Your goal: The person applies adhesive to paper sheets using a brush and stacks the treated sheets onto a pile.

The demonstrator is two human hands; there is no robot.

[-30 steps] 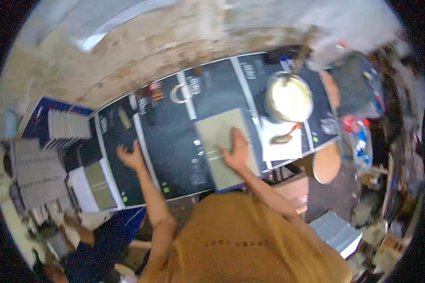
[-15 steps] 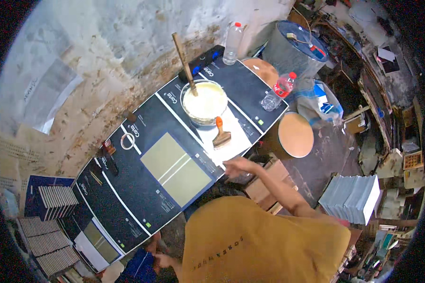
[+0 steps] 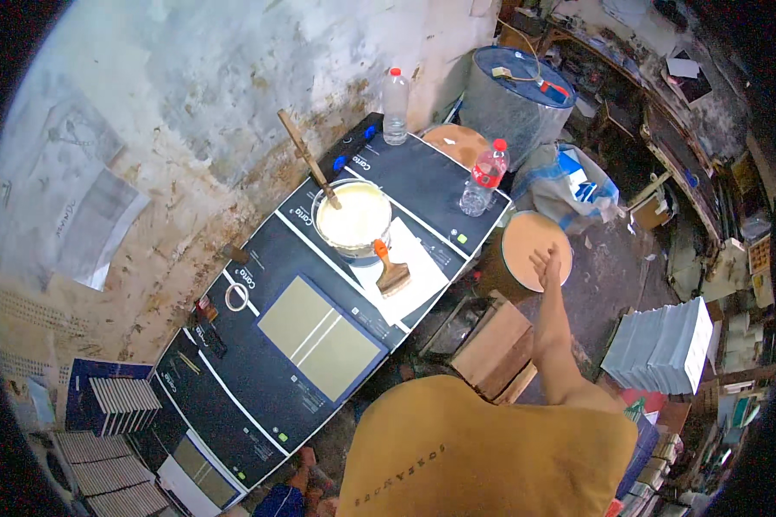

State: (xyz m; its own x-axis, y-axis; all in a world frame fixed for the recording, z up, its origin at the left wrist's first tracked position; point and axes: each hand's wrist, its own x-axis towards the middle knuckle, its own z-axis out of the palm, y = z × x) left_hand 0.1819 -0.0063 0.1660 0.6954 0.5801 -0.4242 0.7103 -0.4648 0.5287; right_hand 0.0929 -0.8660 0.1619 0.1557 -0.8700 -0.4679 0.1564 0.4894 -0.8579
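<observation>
My right hand [image 3: 547, 265] reaches out to the right, fingers spread and nothing in them, over the round brown lid [image 3: 526, 237] of a drum; whether it touches is unclear. Part of what seems to be my left hand [image 3: 321, 501] shows at the lower edge beside dark blue cloth [image 3: 280, 501], its fingers indistinct. On the black-covered table [image 3: 241, 370] lies a flat book cover [image 3: 319, 336] with grey-green boards, two pale strips and a blue border. Beyond it, a wide brush [image 3: 393, 277] with an orange handle rests on white paper [image 3: 422, 258], next to a bucket of cream paste [image 3: 353, 215] holding a wooden stick [image 3: 306, 155].
Two red-capped bottles, one clear [image 3: 395, 108] and one red-labelled [image 3: 485, 178], stand on the table's far end. A tape roll [image 3: 236, 297] lies near the wall. Bound books [image 3: 125, 405] are stacked at left, a paper stack [image 3: 655, 349] at right. A blue-topped barrel [image 3: 517, 95] stands behind.
My right hand has left the table edge by the white paper and moved right, over the drum lid, its fingers now spread. The view has shifted, with less of my left hand showing.
</observation>
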